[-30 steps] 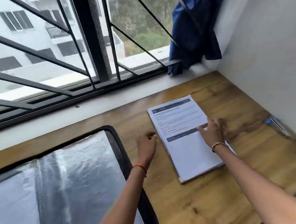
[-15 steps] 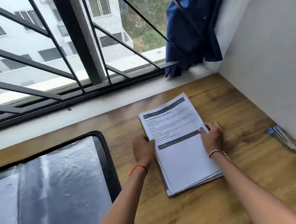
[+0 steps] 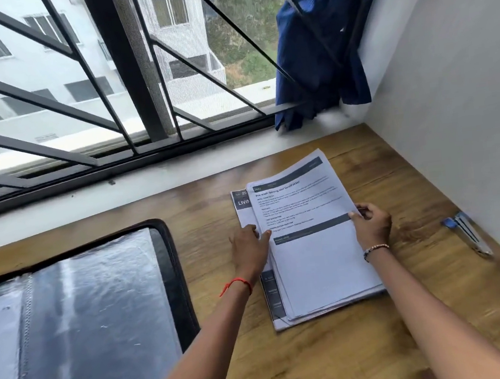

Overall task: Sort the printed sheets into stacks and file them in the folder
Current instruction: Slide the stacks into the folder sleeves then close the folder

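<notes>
- The wooden desk [image 3: 337,359] lies under both hands and runs out to either side of them
- A barred window [image 3: 138,77] stands beyond the hands, with pale buildings and trees outside
- The black folder [image 3: 86,314] lies open flat well to the left of the left hand, its glossy clear sleeves facing up
- A blue cloth [image 3: 320,52] hangs on the bars, beyond the right hand and above it in the view
- The stack of printed sheets [image 3: 326,277] lies flat on the desk between the two hands, apart from the folder
- The top sheet [image 3: 299,196], headed by a dark band and lines of text, sits skewed to the right, so that a lower page with large white letters [image 3: 243,203] shows just beyond the left hand
- The left hand [image 3: 250,248] rests on the left edge of the stack, fingers fairly straight, thumb touching the top sheet's left edge
- The right hand [image 3: 371,227] pinches the top sheet's right edge, thumb on top and fingers curled under; it may hold a few pages beneath it too, which is hard to tell
- The two hands are apart, one at each side of the stack
- A blue and silver item [image 3: 466,233], perhaps a stapler, lies right of the right hand by the wall
- A red thread [image 3: 237,284] circles the left wrist, a bead bracelet [image 3: 375,250] the right
</notes>
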